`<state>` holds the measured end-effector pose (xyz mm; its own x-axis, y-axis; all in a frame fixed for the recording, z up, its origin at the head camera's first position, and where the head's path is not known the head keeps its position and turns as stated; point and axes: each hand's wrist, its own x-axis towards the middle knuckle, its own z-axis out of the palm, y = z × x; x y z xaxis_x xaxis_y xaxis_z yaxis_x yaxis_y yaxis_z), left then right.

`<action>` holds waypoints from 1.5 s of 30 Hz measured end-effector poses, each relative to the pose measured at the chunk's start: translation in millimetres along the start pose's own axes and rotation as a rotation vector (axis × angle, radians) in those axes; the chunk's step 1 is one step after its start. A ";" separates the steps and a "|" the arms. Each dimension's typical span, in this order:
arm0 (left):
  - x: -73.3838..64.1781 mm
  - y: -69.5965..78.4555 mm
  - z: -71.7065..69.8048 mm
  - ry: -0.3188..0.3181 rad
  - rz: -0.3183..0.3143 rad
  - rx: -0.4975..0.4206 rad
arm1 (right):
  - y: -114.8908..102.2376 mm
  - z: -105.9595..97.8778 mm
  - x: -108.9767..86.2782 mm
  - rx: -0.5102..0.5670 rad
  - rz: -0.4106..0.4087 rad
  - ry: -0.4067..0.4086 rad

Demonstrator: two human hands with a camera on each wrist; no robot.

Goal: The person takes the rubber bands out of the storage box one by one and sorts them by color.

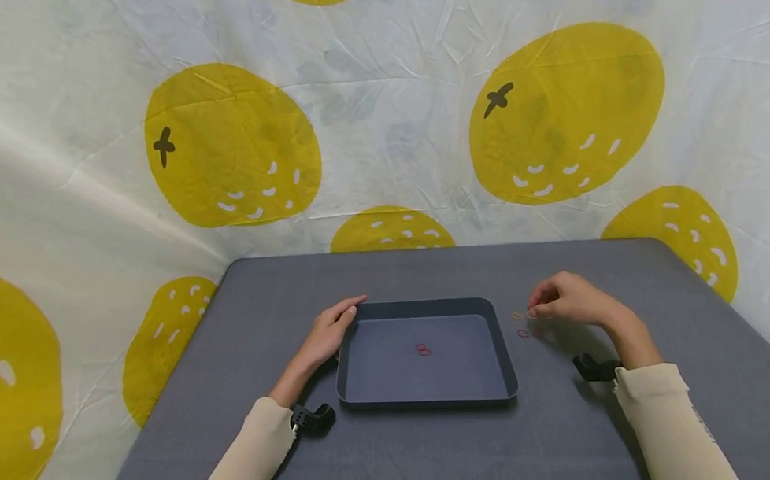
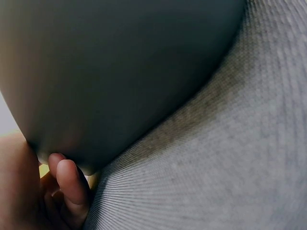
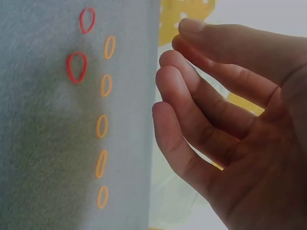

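Note:
A dark grey rectangular tray [image 1: 439, 402] lies on the table with two small red rubber bands [image 1: 425, 352] inside. My left hand [image 1: 327, 332] holds its far left corner, thumb at the rim and other fingers outside the wall. In the left wrist view, curled fingertips [image 2: 69, 179] show by the tray's corner [image 2: 86, 165]. To the right of the tray, my right hand [image 1: 568, 300] hovers over loose rubber bands, fingers loosely bent, thumb and index tips close together. No band shows between them. Two red bands [image 3: 76, 67] and a row of several orange bands [image 3: 102, 126] lie beside that hand.
A grey cloth covers the table [image 1: 396, 460]. Behind and at the sides hangs a white curtain [image 1: 402, 135] printed with yellow fruit. Each wrist wears a black camera mount, the right one [image 1: 595, 368] low over the cloth.

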<state>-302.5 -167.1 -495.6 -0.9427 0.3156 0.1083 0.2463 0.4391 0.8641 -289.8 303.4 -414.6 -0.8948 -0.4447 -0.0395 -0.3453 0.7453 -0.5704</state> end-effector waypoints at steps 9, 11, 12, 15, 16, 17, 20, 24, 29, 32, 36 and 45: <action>-2.0 -5.2 3.2 -0.007 0.005 0.002 | -8.7 4.9 0.8 0.005 0.000 -0.011; -1.0 -4.0 3.6 -0.002 0.005 0.003 | -11.5 5.2 2.6 0.002 -0.001 -0.008; -0.9 -3.0 3.6 0.003 0.008 -0.003 | -13.3 5.1 3.5 0.001 -0.001 -0.007; -0.8 -2.0 4.4 0.017 0.016 -0.015 | -18.2 5.4 6.2 0.007 -0.006 -0.008; -1.0 -1.7 4.6 0.018 0.018 -0.015 | -19.4 5.8 6.9 0.011 -0.008 -0.011; -1.1 -2.0 4.8 0.016 0.018 -0.014 | -20.5 6.4 7.6 0.013 -0.008 -0.014; -0.4 -4.4 6.1 0.011 0.019 -0.006 | -23.0 8.4 9.9 0.015 -0.014 -0.027; 0.6 -2.8 4.5 0.006 0.018 -0.006 | -27.9 9.1 13.8 0.004 -0.035 -0.024; 1.1 0.4 1.5 -0.004 0.020 0.004 | -35.0 7.9 16.8 -0.011 -0.051 -0.023; 0.8 1.0 1.0 -0.006 0.014 0.003 | -38.3 7.8 17.4 -0.015 -0.050 -0.035; 0.8 1.5 1.1 -0.010 0.011 0.001 | -41.9 9.6 20.1 -0.021 -0.055 -0.039; 1.0 0.1 -0.5 -0.014 0.015 -0.002 | -62.0 17.5 36.7 -0.042 -0.102 -0.064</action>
<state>-303.5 -167.2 -495.2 -0.9356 0.3340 0.1147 0.2601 0.4322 0.8635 -296.3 232.2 -395.0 -0.8350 -0.5491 -0.0362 -0.4464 0.7143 -0.5390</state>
